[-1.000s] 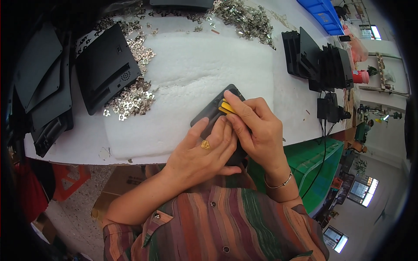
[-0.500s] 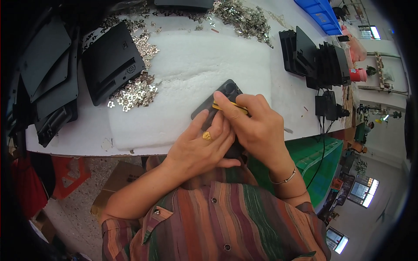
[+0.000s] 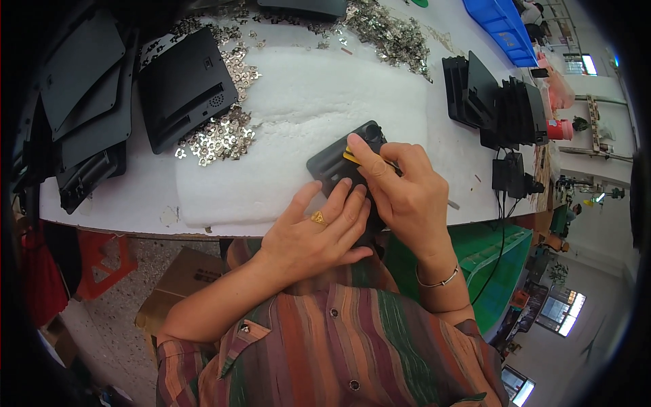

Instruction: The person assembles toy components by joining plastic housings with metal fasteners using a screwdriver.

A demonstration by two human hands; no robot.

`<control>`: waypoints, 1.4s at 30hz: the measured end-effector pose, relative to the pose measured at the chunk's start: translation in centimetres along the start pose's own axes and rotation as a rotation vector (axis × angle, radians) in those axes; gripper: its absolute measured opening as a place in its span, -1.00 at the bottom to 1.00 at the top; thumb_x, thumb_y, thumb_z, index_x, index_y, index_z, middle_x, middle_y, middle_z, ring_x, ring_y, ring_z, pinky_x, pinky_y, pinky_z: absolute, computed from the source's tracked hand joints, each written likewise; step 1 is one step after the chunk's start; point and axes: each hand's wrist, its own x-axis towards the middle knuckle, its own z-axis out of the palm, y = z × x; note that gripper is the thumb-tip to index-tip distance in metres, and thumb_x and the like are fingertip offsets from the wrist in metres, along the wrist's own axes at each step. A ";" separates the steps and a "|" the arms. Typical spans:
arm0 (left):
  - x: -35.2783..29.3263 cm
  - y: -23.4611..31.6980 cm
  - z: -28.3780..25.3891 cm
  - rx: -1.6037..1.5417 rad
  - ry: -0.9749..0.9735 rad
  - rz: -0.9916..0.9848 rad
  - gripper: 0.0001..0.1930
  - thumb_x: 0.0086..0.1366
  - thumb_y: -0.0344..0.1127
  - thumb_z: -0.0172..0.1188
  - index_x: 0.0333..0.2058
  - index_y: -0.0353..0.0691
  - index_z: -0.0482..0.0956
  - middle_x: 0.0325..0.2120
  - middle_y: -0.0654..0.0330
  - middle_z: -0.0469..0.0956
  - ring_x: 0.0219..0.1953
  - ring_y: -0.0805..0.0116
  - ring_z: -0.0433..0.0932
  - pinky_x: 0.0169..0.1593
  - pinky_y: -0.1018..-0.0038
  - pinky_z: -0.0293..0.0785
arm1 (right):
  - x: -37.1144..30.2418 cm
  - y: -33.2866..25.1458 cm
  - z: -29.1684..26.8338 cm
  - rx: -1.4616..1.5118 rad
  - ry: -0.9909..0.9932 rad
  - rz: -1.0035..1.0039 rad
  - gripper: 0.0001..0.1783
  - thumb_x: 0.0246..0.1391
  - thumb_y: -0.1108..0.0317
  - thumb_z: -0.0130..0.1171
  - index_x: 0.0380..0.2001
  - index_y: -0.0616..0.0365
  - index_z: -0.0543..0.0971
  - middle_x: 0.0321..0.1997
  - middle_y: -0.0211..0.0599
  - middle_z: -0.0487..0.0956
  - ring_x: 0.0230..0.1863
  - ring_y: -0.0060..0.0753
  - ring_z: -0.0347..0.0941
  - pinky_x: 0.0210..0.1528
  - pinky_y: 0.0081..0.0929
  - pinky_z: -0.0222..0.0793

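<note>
A black plastic housing (image 3: pixel 330 160) lies at a slant on the white foam sheet, its lower part partly hidden by my hands and reaching past the table's near edge. My left hand (image 3: pixel 313 227), with a gold ring, rests along its left side. Its fingers are spread, with the tips on the housing's surface. My right hand (image 3: pixel 407 186) is closed round a slim yellow-and-black tool (image 3: pixel 350 156), thumb pressed along it, above the housing's upper right part. The tool's tip and exact kind are hidden by the fingers.
White foam (image 3: pixel 305 88) covers the table's middle. Small metal clips (image 3: pixel 220 139) lie heaped at left, with another heap (image 3: pixel 390 37) at the back. Black panels (image 3: pixel 186 88) stand at left, more black housings (image 3: pixel 478 91) at right near a blue crate (image 3: pixel 502 30). A green bin (image 3: pixel 502 251) is below right.
My left fingers have spread apart and slid lower on the housing, away from the tool. The right hand still grips the tool, shifted slightly. The whole view has moved a little.
</note>
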 end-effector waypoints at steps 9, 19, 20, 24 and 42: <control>-0.1 0.0 0.3 -0.020 0.013 -0.006 -0.45 0.29 0.23 0.20 -0.04 -0.13 0.66 0.10 0.21 0.58 0.27 0.28 0.43 0.22 0.10 0.35 | 2.6 -0.3 -1.6 0.595 0.089 0.185 -0.54 0.24 0.44 0.23 0.22 0.13 0.59 -0.35 -0.37 0.47 -0.43 -0.51 0.33 -0.40 -0.57 0.25; -0.2 -0.1 0.1 -0.052 0.009 -0.018 -0.54 0.17 0.20 0.38 -0.19 -0.05 0.71 -0.11 0.33 0.65 0.12 0.35 0.52 0.18 0.05 0.33 | 0.7 -0.7 0.2 0.359 -0.109 0.005 -0.47 0.13 0.27 0.34 0.21 -0.19 0.60 -0.37 -0.43 0.46 -0.37 -0.37 0.48 -0.46 -0.40 0.44; -0.1 -0.1 0.1 -0.052 0.007 -0.015 -0.54 0.17 0.20 0.38 -0.19 -0.05 0.71 -0.11 0.33 0.65 0.12 0.35 0.52 0.18 0.05 0.33 | 0.5 -1.0 0.5 0.356 -0.098 -0.023 -0.49 0.14 0.25 0.34 0.20 -0.20 0.61 -0.38 -0.45 0.46 -0.38 -0.39 0.47 -0.46 -0.42 0.44; 0.2 0.0 0.2 -0.070 0.030 -0.030 -0.57 0.14 0.19 0.40 -0.27 -0.05 0.71 -0.21 0.34 0.64 0.04 0.34 0.55 0.17 0.06 0.34 | 0.4 -1.2 0.6 0.315 -0.127 0.040 -0.54 0.18 0.23 0.32 0.17 -0.22 0.63 -0.38 -0.48 0.46 -0.39 -0.41 0.47 -0.48 -0.43 0.43; 0.3 -0.1 -0.7 -0.001 -0.107 0.023 -0.40 0.06 0.01 0.40 0.09 -0.05 0.60 0.19 0.31 0.53 0.26 0.36 0.44 0.20 0.11 0.32 | -1.5 2.8 1.0 0.225 0.134 0.416 -0.68 0.33 0.19 0.17 0.09 -0.08 0.67 -0.39 -0.36 0.51 -0.44 -0.27 0.52 -0.43 -0.32 0.43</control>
